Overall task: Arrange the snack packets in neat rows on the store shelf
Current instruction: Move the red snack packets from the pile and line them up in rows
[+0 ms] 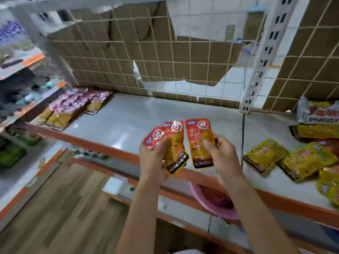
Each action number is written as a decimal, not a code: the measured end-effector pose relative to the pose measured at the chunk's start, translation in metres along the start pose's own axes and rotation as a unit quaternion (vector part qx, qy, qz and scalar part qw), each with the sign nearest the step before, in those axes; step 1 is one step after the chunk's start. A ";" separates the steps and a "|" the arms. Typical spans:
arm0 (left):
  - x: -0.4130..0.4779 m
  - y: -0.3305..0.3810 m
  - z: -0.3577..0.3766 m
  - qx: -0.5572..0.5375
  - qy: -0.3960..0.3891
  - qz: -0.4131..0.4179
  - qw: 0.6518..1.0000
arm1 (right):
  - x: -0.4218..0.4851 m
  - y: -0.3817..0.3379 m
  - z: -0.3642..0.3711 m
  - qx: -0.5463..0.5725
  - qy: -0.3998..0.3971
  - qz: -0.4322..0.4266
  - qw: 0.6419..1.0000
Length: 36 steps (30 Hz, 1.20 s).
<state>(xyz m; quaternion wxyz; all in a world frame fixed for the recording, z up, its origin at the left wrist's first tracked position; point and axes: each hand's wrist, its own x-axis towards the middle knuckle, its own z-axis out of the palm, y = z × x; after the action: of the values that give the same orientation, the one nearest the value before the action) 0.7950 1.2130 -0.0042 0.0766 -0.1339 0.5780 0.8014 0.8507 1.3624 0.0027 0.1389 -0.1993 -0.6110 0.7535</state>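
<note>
Both hands hover above the front edge of the shelf [128,118]. Left hand [153,153] grips a fanned bunch of red packets [173,142], thumb curled over their faces. Right hand [221,154] pinches a single red packet [199,140] between thumb and fingers, upright, just beside the bunch but apart from it. Yellow packets [286,158] lie loosely on the shelf to the right; pink and yellow packets [73,105] sit in rows at far left. A pink basin [225,213] sits below the shelf edge

Bright, even light; glare on the shelf [128,125]; edges blurred and bowed.
</note>
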 end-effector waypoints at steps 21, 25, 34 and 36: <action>0.103 0.104 -0.224 -0.120 0.119 0.040 0.985 | 0.038 0.063 0.281 -0.057 -0.115 0.056 0.990; 0.151 0.133 -0.243 -0.121 0.142 0.064 0.980 | 0.079 0.063 0.330 -0.072 -0.115 0.064 0.989; 0.239 0.165 -0.275 -0.101 0.185 0.077 0.975 | 0.159 0.083 0.407 -0.107 -0.087 0.087 0.987; 0.256 0.170 -0.278 -0.087 0.183 0.086 0.976 | 0.173 0.089 0.417 -0.128 -0.066 0.095 0.985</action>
<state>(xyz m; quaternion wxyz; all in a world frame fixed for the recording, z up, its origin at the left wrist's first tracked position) 0.5392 0.8869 -0.0101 -0.1111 -0.2339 0.5198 0.8141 0.5056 1.0607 -0.0346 -0.0003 -0.2220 -0.6883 0.6906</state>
